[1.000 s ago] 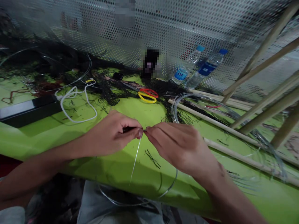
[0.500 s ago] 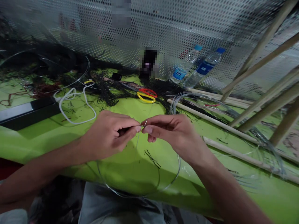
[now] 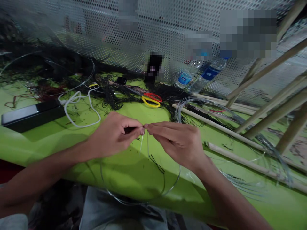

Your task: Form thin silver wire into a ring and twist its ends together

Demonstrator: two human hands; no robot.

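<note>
A thin silvery wire hoop (image 3: 124, 202) hangs in a loop below my hands, over the front edge of the green tabletop (image 3: 134, 172). My left hand (image 3: 115, 134) pinches it between thumb and forefinger. From the other side, my right hand (image 3: 178, 137) has its fingertips closed on the same spot, touching the left fingertips. Two short straight strands point down from there, one under each hand's fingertips. The join itself is hidden by the fingers. Behind the hands lie scissors (image 3: 151, 100) with a red and a yellow handle.
On the left are a black box (image 3: 33, 115), a white cord (image 3: 81, 124) and dark netting (image 3: 62, 64). Two water bottles (image 3: 211, 73) lean on the perforated metal panel (image 3: 168, 32). A wire coil (image 3: 178, 110) and wooden poles (image 3: 216, 123) occupy the right.
My right hand has turned over so its fingers lie along the top of the pinch. The wire end that stuck up there is no longer seen, and two strands now point down.
</note>
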